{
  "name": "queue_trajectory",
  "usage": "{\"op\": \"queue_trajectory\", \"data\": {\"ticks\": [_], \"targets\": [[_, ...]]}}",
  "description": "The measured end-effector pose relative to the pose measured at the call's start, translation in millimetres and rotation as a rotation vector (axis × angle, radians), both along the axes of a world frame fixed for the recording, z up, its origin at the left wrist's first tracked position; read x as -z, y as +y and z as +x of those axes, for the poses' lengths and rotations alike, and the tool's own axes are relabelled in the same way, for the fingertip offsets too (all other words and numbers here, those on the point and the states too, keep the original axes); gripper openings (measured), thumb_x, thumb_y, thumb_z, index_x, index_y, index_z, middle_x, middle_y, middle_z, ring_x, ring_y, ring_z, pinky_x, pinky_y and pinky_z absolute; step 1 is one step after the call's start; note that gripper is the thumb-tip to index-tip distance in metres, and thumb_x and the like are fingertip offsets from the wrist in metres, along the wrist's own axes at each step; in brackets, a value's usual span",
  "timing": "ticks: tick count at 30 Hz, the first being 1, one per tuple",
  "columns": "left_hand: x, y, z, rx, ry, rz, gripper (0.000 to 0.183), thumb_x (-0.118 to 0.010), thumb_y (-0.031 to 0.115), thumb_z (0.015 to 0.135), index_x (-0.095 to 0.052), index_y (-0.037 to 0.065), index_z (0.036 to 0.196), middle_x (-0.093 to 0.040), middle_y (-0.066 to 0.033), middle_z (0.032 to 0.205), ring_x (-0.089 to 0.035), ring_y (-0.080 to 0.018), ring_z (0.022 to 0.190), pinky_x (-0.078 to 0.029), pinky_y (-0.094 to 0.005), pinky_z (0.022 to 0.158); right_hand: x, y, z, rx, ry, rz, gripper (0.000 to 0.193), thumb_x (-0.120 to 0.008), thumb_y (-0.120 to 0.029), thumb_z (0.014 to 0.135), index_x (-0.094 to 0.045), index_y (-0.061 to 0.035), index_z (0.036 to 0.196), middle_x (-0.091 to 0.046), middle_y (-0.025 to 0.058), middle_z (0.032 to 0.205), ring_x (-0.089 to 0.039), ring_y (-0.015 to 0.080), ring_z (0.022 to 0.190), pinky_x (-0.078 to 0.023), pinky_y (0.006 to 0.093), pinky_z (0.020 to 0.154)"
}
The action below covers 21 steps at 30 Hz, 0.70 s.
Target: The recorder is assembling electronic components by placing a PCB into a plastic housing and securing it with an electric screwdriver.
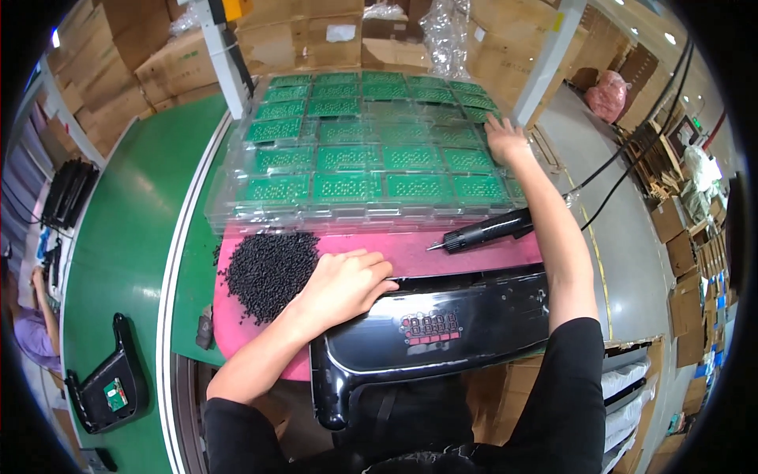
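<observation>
My left hand (347,286) is closed over the far edge of a glossy black plastic housing (489,312), its fingers curled past the rim. The housing lies tilted close to my body, with a cut-out display window and a stub arm at its lower left. At the far right, my right hand (505,142) reaches to the edge of stacked clear plastic trays (229,197). Its fingers are stretched out beside a green circuit board (474,101); whether they touch it is unclear. Several rows of such boards fill the top tray.
A pile of small black screws (268,272) lies on the pink mat (403,246). A black electric screwdriver (489,231) rests right of it. On the green conveyor (118,268) sits another black housing (110,387) with a board inside. Cartons (300,39) stand behind; a co-worker's arm (46,304) shows left.
</observation>
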<state>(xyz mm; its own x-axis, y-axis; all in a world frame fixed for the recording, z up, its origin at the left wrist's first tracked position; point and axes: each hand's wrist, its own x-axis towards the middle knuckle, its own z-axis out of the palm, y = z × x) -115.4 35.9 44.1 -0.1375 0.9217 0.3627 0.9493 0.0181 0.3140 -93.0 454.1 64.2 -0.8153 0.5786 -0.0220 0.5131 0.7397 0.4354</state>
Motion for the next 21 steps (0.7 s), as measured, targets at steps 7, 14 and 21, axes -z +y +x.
{"op": "queue_trajectory", "data": {"ticks": [7, 14, 21], "targets": [[-4, -1, 1, -0.044, -0.018, -0.079, 0.024, -0.067, 0.028, 0.085, -0.062, 0.004, 0.081, -0.061, -0.0101, 0.077, -0.064, -0.0309, 0.074, -0.049, -0.0421, 0.059, -5, -7, 10, -0.146, 0.294, 0.279, 0.044, -0.049, -0.007, 0.086, -0.048, 0.0005, 0.129, -0.045, 0.0114, 0.140, -0.046, 0.0273, 0.125, -0.039, 0.0431, 0.105], [-11, -13, -1, -0.269, -0.239, 0.370, 0.085, -0.079, 0.032, 0.076, -0.033, 0.002, 0.140, -0.040, -0.0211, 0.137, -0.043, -0.0374, 0.126, -0.041, -0.0456, 0.103, -77, -158, 68, -0.709, 0.784, -0.741, 0.062, -0.057, 0.001, 0.082, -0.041, -0.0009, 0.141, -0.037, 0.0168, 0.149, -0.037, 0.0277, 0.137, -0.033, 0.0367, 0.110], [-26, -16, 9, 0.320, -1.308, 0.296, 0.054, -0.052, 0.017, 0.100, -0.031, -0.001, 0.146, -0.052, -0.0133, 0.134, -0.056, -0.0239, 0.117, -0.047, -0.0344, 0.098, -61, -258, 153, -0.695, 0.695, -1.739, 0.067, -0.060, 0.006, 0.083, -0.036, -0.0001, 0.145, -0.032, 0.0170, 0.151, -0.030, 0.0252, 0.141, -0.036, 0.0371, 0.105]]}}
